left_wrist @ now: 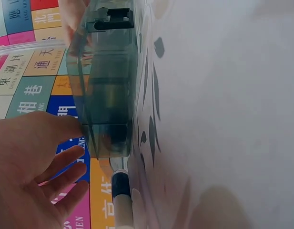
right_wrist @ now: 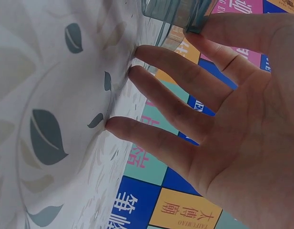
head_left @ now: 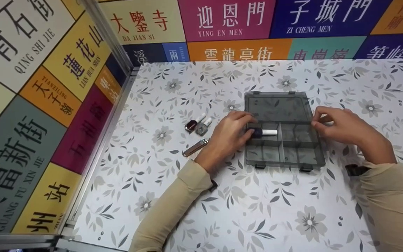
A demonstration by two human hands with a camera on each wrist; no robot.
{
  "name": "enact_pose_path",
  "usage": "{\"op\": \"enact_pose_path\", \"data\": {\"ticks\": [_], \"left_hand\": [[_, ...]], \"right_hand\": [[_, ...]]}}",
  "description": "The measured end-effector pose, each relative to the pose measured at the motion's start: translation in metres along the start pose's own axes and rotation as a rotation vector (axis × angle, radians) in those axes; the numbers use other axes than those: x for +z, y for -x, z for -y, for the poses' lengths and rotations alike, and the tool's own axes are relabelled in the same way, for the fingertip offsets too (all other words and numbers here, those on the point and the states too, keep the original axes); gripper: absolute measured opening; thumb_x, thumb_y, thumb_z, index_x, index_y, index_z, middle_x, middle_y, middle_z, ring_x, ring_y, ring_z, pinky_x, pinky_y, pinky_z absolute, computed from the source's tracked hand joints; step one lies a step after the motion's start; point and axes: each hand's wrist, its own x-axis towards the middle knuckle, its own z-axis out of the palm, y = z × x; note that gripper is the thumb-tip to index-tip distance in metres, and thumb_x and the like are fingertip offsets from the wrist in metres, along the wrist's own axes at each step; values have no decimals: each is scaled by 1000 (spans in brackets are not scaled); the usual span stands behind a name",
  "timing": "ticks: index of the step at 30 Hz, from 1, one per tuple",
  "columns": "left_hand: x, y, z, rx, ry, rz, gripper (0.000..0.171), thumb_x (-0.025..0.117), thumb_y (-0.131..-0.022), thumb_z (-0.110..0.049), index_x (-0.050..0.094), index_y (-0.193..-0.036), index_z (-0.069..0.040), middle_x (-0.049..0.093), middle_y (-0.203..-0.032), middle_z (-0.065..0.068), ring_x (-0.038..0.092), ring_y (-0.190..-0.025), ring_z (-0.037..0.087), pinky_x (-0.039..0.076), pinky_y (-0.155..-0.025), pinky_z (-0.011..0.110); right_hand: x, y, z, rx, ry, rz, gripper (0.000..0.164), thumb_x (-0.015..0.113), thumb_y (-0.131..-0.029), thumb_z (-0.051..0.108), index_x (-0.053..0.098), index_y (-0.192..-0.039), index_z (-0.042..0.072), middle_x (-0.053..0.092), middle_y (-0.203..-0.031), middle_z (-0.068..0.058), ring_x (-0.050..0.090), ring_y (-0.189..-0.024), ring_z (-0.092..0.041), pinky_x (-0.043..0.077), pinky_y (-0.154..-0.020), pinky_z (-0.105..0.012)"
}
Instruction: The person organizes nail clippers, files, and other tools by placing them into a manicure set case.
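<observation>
A translucent grey compartment box (head_left: 301, 154) lies on the table, its lid (head_left: 278, 106) folded back. Inside its upper left compartment lies a dark nail polish bottle (head_left: 257, 132) with a white cap pointing right. My left hand (head_left: 227, 134) reaches over the box's left rim beside this bottle; in the left wrist view its other fingers (left_wrist: 65, 171) are loosely extended. At the right side, thumb and forefinger of my right hand (head_left: 341, 126) pinch the box edge. The right wrist view shows the other fingers (right_wrist: 161, 95) straight, tips on the table.
Left of the box lie a dark red nail polish bottle (head_left: 190, 126), a clear glittery one (head_left: 202, 128) and a nail clipper (head_left: 195, 147). Beneath is a leaf-patterned tabletop (head_left: 257, 210). Colourful sign panels (head_left: 229, 21) stand behind and to the left.
</observation>
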Motion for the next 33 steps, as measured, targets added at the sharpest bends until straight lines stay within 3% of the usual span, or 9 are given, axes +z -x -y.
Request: {"op": "enact_pose_path", "data": {"ticks": [12, 16, 23, 33], "left_hand": [[-15, 9, 11, -83, -31, -9, 21, 72, -102, -18, 78, -122, -21, 78, -127, -1, 70, -121, 20, 60, -102, 34], [-20, 14, 15, -117, -18, 20, 21, 71, -103, -18, 78, -122, -20, 78, -123, -1, 71, -118, 20, 62, -97, 36], [-24, 22, 23, -212, -25, 64, 25, 77, -98, -21, 77, -123, -25, 77, -125, -2, 73, -114, 21, 63, -90, 42], [-21, 26, 32, -238, 74, 79, 37, 78, -93, -11, 76, -128, -24, 76, -122, 0, 72, -101, 17, 61, -88, 38]], "right_hand": [[1, -2, 1, -2, 2, -1, 8, 65, -108, 23, 68, -103, 17, 78, -128, -19, 72, -125, -47, 55, -94, -54], [0, -1, 0, -9, 16, 2, 9, 65, -108, 22, 67, -101, 17, 78, -128, -20, 72, -124, -47, 56, -89, -50], [-3, 1, -3, -10, 0, 17, 9, 65, -108, 20, 67, -101, 16, 77, -130, -21, 70, -127, -48, 57, -94, -50], [-3, 1, -1, -11, -13, 20, 7, 65, -108, 20, 68, -102, 17, 78, -128, -17, 71, -128, -45, 56, -92, -37]]}}
